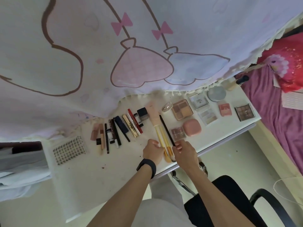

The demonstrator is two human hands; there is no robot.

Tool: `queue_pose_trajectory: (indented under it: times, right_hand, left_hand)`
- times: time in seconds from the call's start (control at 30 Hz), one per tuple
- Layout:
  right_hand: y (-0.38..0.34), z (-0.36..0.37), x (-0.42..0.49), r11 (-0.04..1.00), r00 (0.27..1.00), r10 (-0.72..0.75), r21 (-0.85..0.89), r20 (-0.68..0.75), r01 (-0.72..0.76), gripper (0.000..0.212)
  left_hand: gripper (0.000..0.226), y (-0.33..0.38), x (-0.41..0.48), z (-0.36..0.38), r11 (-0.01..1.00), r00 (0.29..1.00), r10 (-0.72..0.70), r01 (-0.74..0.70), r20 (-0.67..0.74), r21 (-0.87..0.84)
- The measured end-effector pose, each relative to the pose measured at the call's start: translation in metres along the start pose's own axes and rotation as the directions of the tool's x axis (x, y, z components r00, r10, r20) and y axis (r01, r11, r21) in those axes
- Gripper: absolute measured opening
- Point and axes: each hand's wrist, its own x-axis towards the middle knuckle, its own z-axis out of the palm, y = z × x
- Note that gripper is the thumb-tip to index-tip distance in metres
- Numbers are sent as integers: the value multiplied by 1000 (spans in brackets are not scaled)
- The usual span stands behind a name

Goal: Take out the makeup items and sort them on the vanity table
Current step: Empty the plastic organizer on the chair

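On the table [114, 161], left hand [153, 149] and right hand [182, 150] flank the brushes [161, 136].

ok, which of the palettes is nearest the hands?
The small brownish-pink palette beside the pink rounded compact, just beyond the right hand; the others lie farther back.

Spread flat across the white tabletop [114, 163]: slanted row of pencils and tubes [124, 126] at left; yellow-handled brushes [159, 136] and black-handled brush [166, 127] side by side mid-table, bristles nearest the front edge; palettes [182, 109], pink compact [192, 127] and round compact [216, 93] at right.
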Motion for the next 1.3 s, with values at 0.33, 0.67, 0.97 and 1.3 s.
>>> queue_pose_trajectory:
  times: [0.33,0.67,0.97,1.3]
  right_hand:
    - [-6,-11,-49,993,993,113,-22,-32,-114,25]
    - [-30,-3,-220,935,888,293,299,-354,-189,25]
    - [7,26,-414,810,536,585,473,-608,-347,29]
    - [93,84,-727,531,-144,760,734,-633,-423,30]
  left_hand:
    - [55,8,-21,-49,886,937,102,-238,334,398]
    - [47,6,-94,-83,387,719,237,-687,654,615]
    - [40,-26,-242,18,-189,313,194,-918,930,348]
    - [36,-235,-531,166,-381,-241,-253,-866,937,-325]
